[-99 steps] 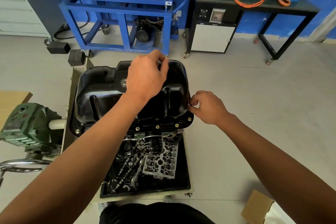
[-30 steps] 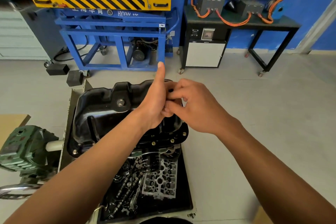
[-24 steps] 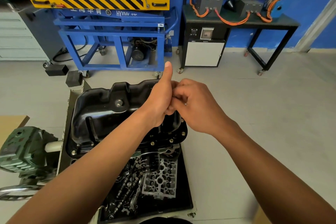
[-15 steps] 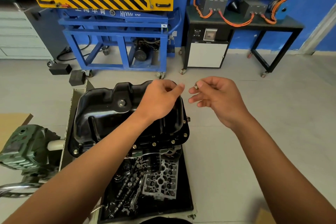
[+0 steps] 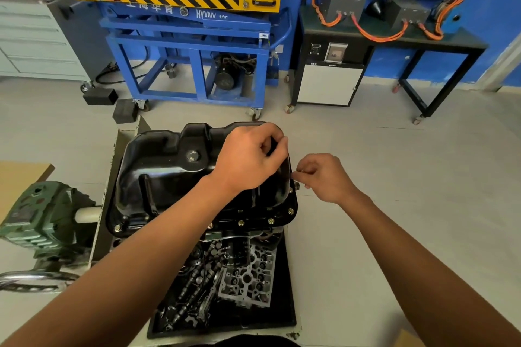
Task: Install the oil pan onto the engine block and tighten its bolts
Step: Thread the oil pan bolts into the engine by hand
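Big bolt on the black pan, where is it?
In the head view, the big bolt sits on top of the black pan, toward its far side, just left of the left hand.

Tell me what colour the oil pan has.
The oil pan is glossy black; the head view shows it best.

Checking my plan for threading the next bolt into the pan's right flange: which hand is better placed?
Right. The right hand pinches what looks like a bolt at the oil pan, right at its right flange edge. The left hand sits curled atop the pan, away from that edge.
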`<state>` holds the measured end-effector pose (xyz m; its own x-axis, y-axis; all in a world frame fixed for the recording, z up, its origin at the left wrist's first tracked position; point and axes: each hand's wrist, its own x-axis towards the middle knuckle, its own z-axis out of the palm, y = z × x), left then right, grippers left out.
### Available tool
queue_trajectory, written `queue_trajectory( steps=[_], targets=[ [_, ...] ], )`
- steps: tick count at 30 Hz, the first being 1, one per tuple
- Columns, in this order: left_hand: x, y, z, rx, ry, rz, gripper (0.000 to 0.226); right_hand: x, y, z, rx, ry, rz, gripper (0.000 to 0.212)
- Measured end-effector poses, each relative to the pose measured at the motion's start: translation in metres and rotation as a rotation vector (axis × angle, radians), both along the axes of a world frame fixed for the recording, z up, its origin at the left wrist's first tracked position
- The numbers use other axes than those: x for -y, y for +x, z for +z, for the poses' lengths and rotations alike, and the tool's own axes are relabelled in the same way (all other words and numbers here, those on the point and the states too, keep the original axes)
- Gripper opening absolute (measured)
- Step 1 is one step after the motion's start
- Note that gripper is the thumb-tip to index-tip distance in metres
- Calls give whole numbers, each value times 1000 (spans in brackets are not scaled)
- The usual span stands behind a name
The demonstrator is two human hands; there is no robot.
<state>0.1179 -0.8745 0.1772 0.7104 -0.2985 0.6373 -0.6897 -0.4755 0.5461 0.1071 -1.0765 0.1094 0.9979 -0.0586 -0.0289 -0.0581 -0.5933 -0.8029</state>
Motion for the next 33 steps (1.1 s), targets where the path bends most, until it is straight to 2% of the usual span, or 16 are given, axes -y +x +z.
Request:
queue_trajectory(
  steps=[3,7,12,16,20,22,25,29,33],
  targets=[
    [-1,1,-1,-12,-28,-8,14,-2,11,-7,17,-80,124,7],
    [0,0,-3,2,-36,-10,12,2,30,-8,13,-164,198,17],
    [1,0,-4,29,-35,4,12,2,47,-1,19,-421,363,14],
    [2,-1,-4,41,-43,7,18,-5,59,4,-55,-626,403,42],
    [3,-3,-4,50,-49,13,21,-15,66,11,-91,-758,414,38],
    [2,-4,-4,57,-45,13,20,-17,68,14,-96,-777,435,35],
    [1,-3,-5,62,-33,17,17,-15,68,14,-70,-788,461,42],
    [1,-2,-5,71,-26,22,13,-9,63,11,-4,-620,395,48],
    [2,-2,-6,67,-28,22,15,-10,56,9,11,-550,361,54]
  ],
)
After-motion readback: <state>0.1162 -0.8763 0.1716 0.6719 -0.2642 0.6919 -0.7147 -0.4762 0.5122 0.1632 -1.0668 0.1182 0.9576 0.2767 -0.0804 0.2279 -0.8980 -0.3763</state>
